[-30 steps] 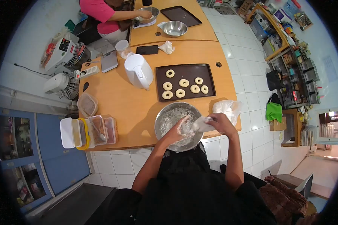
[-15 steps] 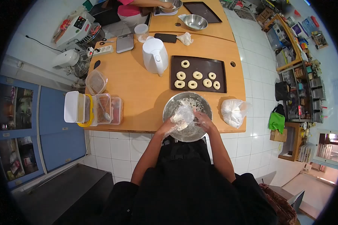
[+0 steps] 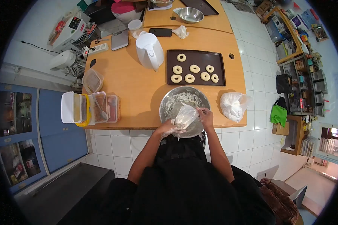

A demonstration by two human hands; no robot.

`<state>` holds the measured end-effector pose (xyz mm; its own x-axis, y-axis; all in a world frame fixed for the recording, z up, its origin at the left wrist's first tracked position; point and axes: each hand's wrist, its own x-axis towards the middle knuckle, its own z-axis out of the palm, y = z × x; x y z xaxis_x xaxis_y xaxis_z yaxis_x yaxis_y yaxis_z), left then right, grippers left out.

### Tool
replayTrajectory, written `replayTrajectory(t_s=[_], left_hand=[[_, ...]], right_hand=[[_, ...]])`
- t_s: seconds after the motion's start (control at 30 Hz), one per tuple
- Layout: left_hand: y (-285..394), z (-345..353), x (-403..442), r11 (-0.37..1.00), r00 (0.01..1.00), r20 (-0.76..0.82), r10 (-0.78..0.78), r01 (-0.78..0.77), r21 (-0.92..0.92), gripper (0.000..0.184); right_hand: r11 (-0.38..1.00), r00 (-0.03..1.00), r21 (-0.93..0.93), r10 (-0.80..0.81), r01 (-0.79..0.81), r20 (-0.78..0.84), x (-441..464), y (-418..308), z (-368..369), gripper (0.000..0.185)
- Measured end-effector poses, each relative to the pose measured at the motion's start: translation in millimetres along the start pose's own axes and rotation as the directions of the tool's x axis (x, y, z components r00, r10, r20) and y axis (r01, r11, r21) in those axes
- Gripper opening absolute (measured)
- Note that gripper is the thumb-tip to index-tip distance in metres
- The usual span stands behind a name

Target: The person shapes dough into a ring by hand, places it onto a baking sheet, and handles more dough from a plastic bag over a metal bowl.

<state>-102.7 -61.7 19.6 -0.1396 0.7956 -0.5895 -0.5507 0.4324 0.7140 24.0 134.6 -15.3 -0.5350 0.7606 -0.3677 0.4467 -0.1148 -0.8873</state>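
Observation:
A clear plastic bag [image 3: 187, 115], smeared with white dough or batter, is held over a metal mixing bowl [image 3: 162, 108]. My left hand [image 3: 168, 128] is closed around its lower left end, and clear film also shows near that wrist. On the other side, the fingers of my right hand [image 3: 205, 117] pinch the bag's upper right edge. Pale, lumpy residue [image 3: 181, 98] clings to the bowl's far inner wall. Just beyond the bowl lies a dark baking tray [image 3: 195, 58] with several ring-shaped dough pieces [image 3: 194, 68] on it.
A bag of white powder [image 3: 233, 107] stands right of the bowl. Plastic food containers [image 3: 95, 108] line the table's left edge. Farther back are a white kettle [image 3: 149, 51], a black phone [image 3: 160, 32], a scale [image 3: 119, 40] and another bowl [image 3: 190, 15]. Someone in pink [image 3: 122, 7] stands beyond.
My right hand has moved up to the bag's edge, and the bag now stretches up and right from my left hand. The view has shifted slightly, moving the table upward in frame.

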Motion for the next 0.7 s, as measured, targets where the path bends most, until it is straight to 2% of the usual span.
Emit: replayTrajectory(t_s=[0.07,0.13,0.23,0.37,0.47,0.57,0.67,0.7], left_hand=[[2,-1,0,0.998,0.998,0.025,-0.058,0.058,0.012,0.038],[4,-9,2,0.992,0.990,0.053,-0.129,0.128,0.013,0.034],[-10,-14,10,0.982,0.999,-0.003,-0.045,0.045,0.181,0.030],[-16,-7,10,0.994,0.999,0.014,-0.029,0.031,-0.109,0.025],[-10,-4,6,0.998,0.999,-0.045,0.019,-0.022,-0.066,0.027],[-9,0,-1,0.992,0.996,-0.082,-0.023,0.013,-0.126,0.031],[-8,4,0,0.997,0.987,-0.154,-0.053,0.061,0.044,0.034],[4,10,-6,0.995,0.989,-0.122,-0.088,0.093,0.037,0.031]], right_hand=[[0.997,0.996,-0.007,-0.077,0.077,-0.040,-2,1,4,0.023],[0.998,0.997,0.000,-0.059,0.059,-0.056,0,9,7,0.024],[0.998,0.995,-0.034,-0.046,0.043,-0.090,4,17,9,0.025],[0.992,0.990,-0.122,-0.058,0.042,-0.130,11,25,11,0.026],[0.958,0.980,-0.270,-0.141,0.100,-0.138,9,21,8,0.026],[0.924,0.965,-0.339,-0.230,0.176,-0.125,3,15,6,0.027],[0.922,0.948,-0.300,-0.293,0.246,-0.122,1,21,8,0.028],[0.906,0.951,-0.350,-0.291,0.240,-0.101,0,20,7,0.028]])
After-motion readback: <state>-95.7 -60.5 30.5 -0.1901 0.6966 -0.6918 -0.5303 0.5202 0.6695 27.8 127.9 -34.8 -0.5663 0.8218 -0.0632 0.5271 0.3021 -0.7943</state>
